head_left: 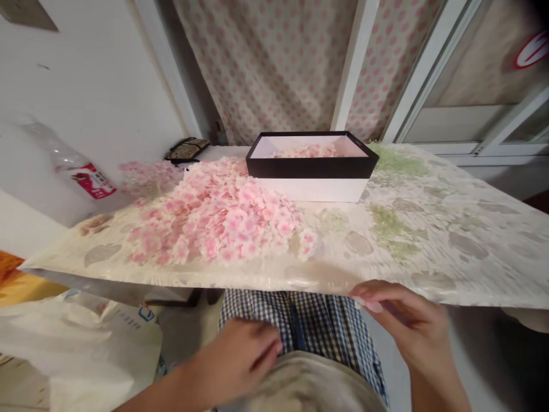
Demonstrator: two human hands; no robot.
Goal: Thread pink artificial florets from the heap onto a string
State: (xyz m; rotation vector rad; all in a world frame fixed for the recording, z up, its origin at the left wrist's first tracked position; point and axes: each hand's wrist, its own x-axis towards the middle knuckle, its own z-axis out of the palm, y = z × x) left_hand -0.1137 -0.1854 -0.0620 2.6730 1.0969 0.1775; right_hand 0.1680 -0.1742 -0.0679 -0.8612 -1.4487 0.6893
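Note:
A big heap of small pink flowers [218, 214] lies on a table under a patterned cloth [429, 240]. Behind it stands a black-rimmed box [311, 166] with more pink flowers inside. My left hand [238, 357] rests low on my lap, below the table edge, fingers stretched out flat and holding nothing. My right hand [398, 320] is at the cloth's front edge, fingers bent and touching the underside of the hanging cloth; whether it pinches the cloth is unclear.
A clear plastic bottle [64, 163] with a red label lies at the left. A dark patterned pouch [186, 150] sits behind the flowers. A dotted curtain [278, 63] hangs at the back. White plastic bags [86, 343] lie on the floor, lower left.

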